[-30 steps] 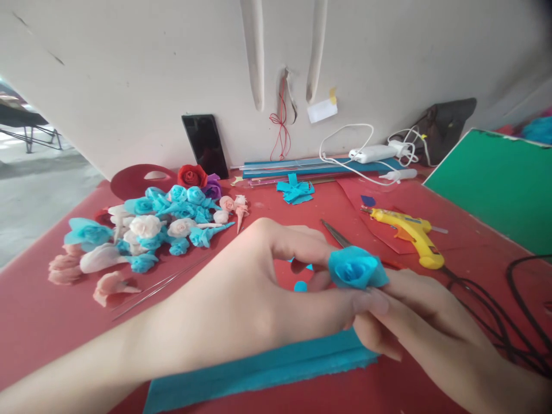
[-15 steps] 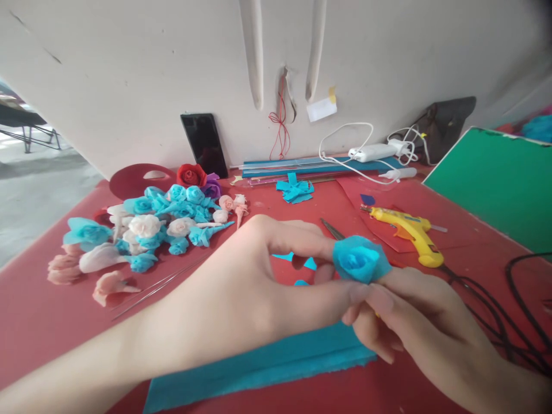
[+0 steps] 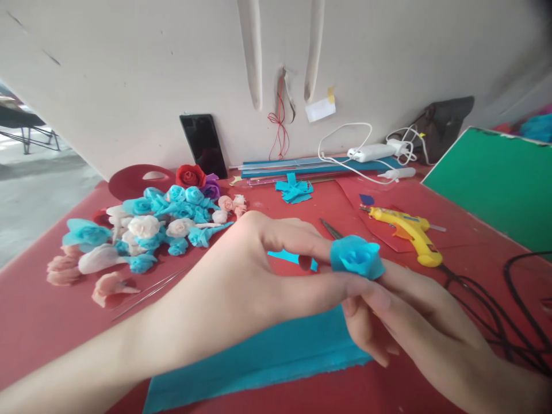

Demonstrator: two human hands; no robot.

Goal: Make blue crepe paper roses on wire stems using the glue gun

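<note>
A blue crepe-paper flower [image 3: 356, 256] is pinched between both hands above the red table [image 3: 241, 397]. My left hand [image 3: 276, 270] grips it from the left, thumb beneath and index finger along its side. From the right, my right hand [image 3: 414, 310] closes its thumb and fingers round the flower's base, which is hidden. Below my hands lies a folded sheet of blue crepe paper [image 3: 259, 368]. Scissors [image 3: 330, 229] show only their blades behind the flower. Blue paper scraps [image 3: 290, 257] appear through the gap in my left hand.
Several finished paper flowers [image 3: 144, 227] are heaped at the left, beside thin wires [image 3: 150, 293]. A yellow glue gun [image 3: 407, 230] rests at the right with its black cable [image 3: 478, 310]. Blue strips [image 3: 294, 188], a phone [image 3: 203, 144] and a green board [image 3: 495, 184] stand or lie farther back.
The blue flower has tilted and turned slightly between my fingers, its opening now facing more upward. Both hands have shifted a little and keep their grip.
</note>
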